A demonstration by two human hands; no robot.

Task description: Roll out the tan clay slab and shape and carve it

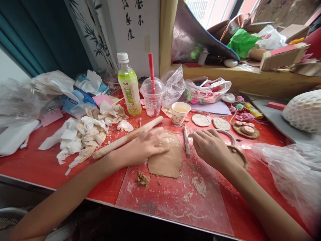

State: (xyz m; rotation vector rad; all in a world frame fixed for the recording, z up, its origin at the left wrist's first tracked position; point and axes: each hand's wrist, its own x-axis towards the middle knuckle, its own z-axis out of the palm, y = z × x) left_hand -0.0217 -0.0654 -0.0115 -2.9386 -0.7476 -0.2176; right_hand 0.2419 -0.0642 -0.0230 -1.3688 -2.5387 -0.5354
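Observation:
A flat, wet-looking slab of brown clay [168, 160] lies on a clear plastic sheet. My left hand [150, 145] rests on its upper left part, fingers stretched out and holding nothing. To the slab's right, my right hand [209, 144] has its fingers curled in; their undersides are hidden, so I cannot tell if something is in them. A thin clay-smeared stick [186, 140] lies just left of that hand, apart from it. Behind my left wrist is a long wooden rolling pin [107, 149]. Clay crumbs [143, 179] sit below the slab.
Crumpled tissues [85, 134] lie left. A drink bottle [129, 85], a plastic cup with a red straw [152, 97] and a paper cup [180, 112] stand behind. Flat clay discs [201, 120], a round clay piece [238, 156] and plastic bags [283, 167] are right.

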